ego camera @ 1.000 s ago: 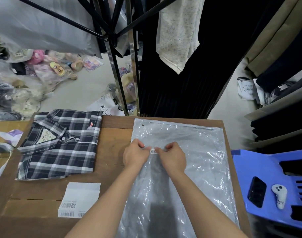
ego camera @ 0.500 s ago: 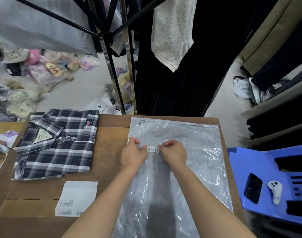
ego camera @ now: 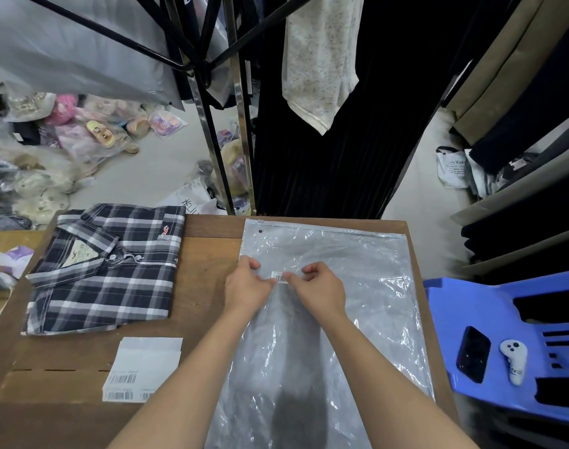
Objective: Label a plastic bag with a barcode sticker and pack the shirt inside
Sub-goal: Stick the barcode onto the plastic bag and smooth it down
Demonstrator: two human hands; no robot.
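Two hands: the left hand (ego camera: 248, 286) and right hand (ego camera: 322, 288) met over the plastic bag (ego camera: 325, 306), fingertips on either end of the barcode sticker (ego camera: 280, 277).
Grip: both hands curled, pinching or pressing the sticker's ends; whether it was already stuck down could not be told.
Bag: flat on the right half of the worktop (ego camera: 208, 264), its sealed strip at the far edge.
Shirt: the folded plaid shirt (ego camera: 105, 270) lay on the far left of the worktop, well apart from the bag, not yet packed.
Label sheet: the sheet of spare barcodes (ego camera: 140, 371) sat near, left of the arms.
Step in hand: labelling, probably smoothing the sticker on.
Next move: likely press it flat, open the bag's mouth, then fetch the shirt.
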